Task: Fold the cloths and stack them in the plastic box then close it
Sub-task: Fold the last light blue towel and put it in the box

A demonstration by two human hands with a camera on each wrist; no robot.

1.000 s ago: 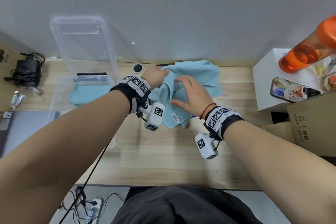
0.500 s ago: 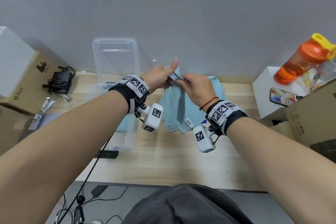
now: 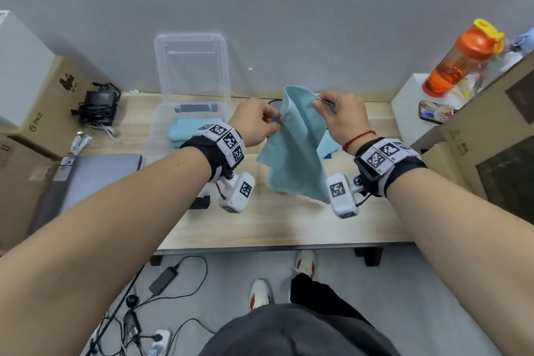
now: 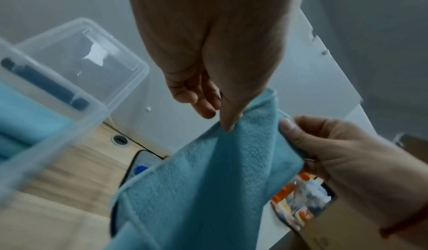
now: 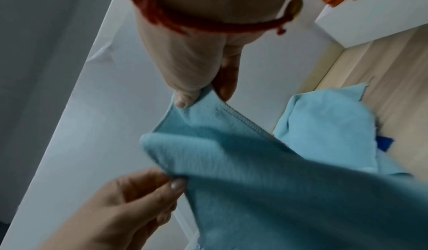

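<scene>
Desk (image 3: 277,225): two hands pinch one cloth (image 3: 297,153); box (image 3: 156,136) open.

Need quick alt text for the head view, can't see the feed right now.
Both hands, left hand and right hand, pinch the top edge of a light blue cloth held up above the wooden desk. To its left, the open clear plastic box already holds folded blue cloths.

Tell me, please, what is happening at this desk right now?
A person is folding light blue cloths. Both hands, left hand and right hand, pinch the top edge of one cloth held up over the desk. The plastic box stands open with folded cloths inside. Another cloth lies on the desk.
</scene>
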